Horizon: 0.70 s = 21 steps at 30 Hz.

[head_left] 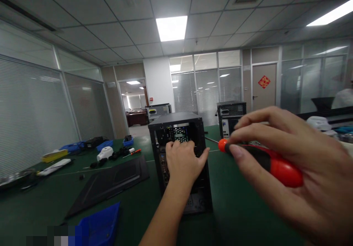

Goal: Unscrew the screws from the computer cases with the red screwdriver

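At the centre of the frame, an open black computer case (pixel 180 157) is gripped by the left hand (pixel 183 161), fingers curled over its inner frame. At the right, a red-and-black screwdriver (pixel 261 161) is pinched by the right hand (pixel 298 168), tip toward the case. A detached side panel (pixel 110 181) lies at lower left on the green table (pixel 237 205).

A small black metal computer case (pixel 182 161) stands upright on the green counter (pixel 242 209), its open side turned toward the camera so that a perforated drive cage and ports show inside; its flat top is closed. A screwdriver with a red-and-black plastic handle (pixel 264 161) is held nearly level to the right of the case and nearer the camera, its thin metal shaft pointing left toward the case's upper right edge, without visibly touching it.
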Tool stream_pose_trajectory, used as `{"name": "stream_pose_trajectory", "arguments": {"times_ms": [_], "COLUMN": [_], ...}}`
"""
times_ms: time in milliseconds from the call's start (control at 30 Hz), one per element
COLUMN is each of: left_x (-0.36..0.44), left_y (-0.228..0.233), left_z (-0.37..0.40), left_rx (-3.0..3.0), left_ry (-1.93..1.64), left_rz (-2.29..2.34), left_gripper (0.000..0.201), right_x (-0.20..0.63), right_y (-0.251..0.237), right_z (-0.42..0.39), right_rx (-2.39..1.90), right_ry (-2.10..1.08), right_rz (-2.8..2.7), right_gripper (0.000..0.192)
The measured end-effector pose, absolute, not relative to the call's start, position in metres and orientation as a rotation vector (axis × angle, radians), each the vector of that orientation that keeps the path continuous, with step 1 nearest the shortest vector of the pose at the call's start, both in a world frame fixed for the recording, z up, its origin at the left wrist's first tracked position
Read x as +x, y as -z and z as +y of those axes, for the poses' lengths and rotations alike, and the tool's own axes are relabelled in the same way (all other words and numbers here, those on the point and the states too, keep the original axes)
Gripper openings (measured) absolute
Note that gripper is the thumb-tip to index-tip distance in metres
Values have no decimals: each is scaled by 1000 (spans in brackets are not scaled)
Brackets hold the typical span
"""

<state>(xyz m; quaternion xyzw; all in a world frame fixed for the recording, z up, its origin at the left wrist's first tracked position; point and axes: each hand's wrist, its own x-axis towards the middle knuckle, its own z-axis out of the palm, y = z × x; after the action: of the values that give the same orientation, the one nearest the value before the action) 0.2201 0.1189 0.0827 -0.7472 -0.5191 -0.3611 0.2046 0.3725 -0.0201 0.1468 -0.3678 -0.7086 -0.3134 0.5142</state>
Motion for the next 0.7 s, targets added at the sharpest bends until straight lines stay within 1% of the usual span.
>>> {"name": "stream_pose_trajectory", "arguments": {"times_ms": [33, 133, 200, 267, 300, 433, 567, 700], "left_x": [220, 222, 225, 227, 229, 233, 235, 237], "left_y": [-84, -87, -87, -86, -86, -83, -78, -75], "left_z": [117, 112, 112, 112, 113, 115, 119, 123], "left_rx": [-2099, -2108, -2074, -2039, -2022, -1942, -1919, -1913], "left_ry": [995, 970, 994, 1032, 1047, 1079, 1109, 1137], "left_rz": [-1474, -1558, -1567, -1556, -1556, -1576, -1510, -1482], "left_gripper": [51, 52, 56, 61, 63, 59, 53, 49], "right_x": [371, 370, 369, 367, 366, 367, 377, 385], "right_y": [-148, -150, -146, -141, -138, -134, -138, -144], "right_z": [-15, 3, 12, 17, 18, 14, 7, 4], "right_rx": [-720, -39, 163, 152, 127, -11, -153, -207], "right_ry": [683, 240, 28, -32, -32, -66, -129, -136], "right_rz": [-1818, -2033, -1956, -1798, -1721, -1490, -1585, -1643], "right_gripper": [15, 22, 25, 30, 29, 13, 26, 21]}}
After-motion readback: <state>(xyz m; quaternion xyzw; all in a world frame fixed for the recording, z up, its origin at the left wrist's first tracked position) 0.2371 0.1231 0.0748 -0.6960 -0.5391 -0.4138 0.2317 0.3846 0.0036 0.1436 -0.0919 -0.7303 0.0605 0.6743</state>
